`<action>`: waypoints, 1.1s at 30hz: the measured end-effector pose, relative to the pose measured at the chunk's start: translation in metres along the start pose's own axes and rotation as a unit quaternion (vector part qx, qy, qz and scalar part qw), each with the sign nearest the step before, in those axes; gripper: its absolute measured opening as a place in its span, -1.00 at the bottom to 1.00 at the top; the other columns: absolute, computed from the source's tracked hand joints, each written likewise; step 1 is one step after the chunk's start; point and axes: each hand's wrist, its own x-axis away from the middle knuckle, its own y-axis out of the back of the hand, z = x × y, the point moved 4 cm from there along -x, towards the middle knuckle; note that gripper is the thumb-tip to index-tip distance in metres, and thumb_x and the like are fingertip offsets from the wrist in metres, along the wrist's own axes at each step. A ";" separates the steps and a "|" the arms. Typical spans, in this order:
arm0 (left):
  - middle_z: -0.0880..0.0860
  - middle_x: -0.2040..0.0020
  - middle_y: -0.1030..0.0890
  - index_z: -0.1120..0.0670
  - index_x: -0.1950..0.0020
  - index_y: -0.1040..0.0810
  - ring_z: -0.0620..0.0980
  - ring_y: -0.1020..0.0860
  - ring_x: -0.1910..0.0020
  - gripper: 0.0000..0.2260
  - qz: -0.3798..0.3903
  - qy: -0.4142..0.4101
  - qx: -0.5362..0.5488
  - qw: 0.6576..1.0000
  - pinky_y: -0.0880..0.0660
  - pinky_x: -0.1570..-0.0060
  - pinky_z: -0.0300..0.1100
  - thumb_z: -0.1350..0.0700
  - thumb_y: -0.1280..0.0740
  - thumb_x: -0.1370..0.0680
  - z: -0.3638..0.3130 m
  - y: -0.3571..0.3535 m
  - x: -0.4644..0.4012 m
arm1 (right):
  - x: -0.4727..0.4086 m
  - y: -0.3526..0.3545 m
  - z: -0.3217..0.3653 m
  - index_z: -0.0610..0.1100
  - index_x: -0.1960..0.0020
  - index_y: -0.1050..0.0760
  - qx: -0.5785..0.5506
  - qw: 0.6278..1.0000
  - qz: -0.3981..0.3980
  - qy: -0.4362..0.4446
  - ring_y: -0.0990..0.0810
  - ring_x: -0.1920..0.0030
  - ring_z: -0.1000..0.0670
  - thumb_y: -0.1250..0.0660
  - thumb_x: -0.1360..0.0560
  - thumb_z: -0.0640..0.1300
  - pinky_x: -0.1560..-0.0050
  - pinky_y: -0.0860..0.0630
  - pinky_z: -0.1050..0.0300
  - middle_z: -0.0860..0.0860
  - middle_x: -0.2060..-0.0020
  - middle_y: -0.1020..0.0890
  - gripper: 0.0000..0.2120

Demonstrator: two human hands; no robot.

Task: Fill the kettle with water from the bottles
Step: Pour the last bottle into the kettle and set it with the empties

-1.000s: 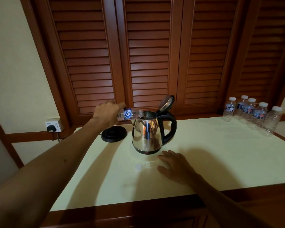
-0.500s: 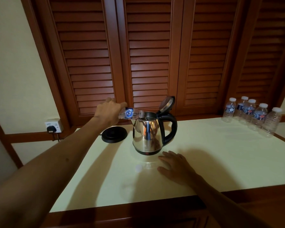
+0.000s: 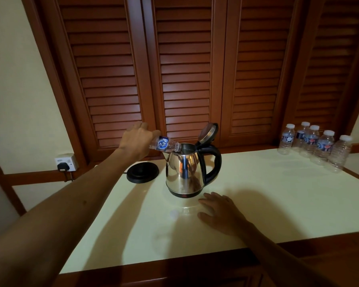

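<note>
While I pour: my left hand holds the small bottle tipped, its mouth at the kettle opening.
Lid: the lid stands up.
Right hand: my right hand lies flat on the table, fingers spread, holding nothing.
Left to do: five more bottles wait at the back right, caps on.
Water level: I cannot tell.

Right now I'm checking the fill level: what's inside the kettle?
The bottle mouth pokes into the open kettle; only dark inner wall shows. Its steel body hides the water level.
</note>
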 end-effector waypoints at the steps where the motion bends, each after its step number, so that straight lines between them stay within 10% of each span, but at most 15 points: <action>1: 0.14 -0.21 -0.46 -0.12 -0.44 -0.36 0.12 -0.41 -0.24 -0.48 -0.004 -0.003 -0.002 1.000 -0.47 -0.03 -0.06 0.02 -0.45 -0.52 -0.001 0.001 -0.001 | 0.000 0.000 0.000 0.10 -0.49 -0.25 -0.003 1.000 -0.002 0.000 -0.08 -0.53 0.05 -0.10 -0.53 0.29 -0.49 0.02 -0.03 0.10 -0.53 -0.20 -0.42; 33: 0.17 -0.14 -0.56 0.00 -0.38 -0.44 0.12 -0.51 -0.08 -0.53 -0.041 0.039 0.131 0.990 -0.51 -0.01 -0.02 0.05 -0.47 -0.50 -0.012 -0.024 0.006 | -0.002 -0.002 -0.004 0.10 -0.48 -0.27 -0.019 1.000 -0.011 0.000 -0.08 -0.52 0.06 -0.12 -0.52 0.30 -0.48 0.04 0.01 0.11 -0.52 -0.22 -0.41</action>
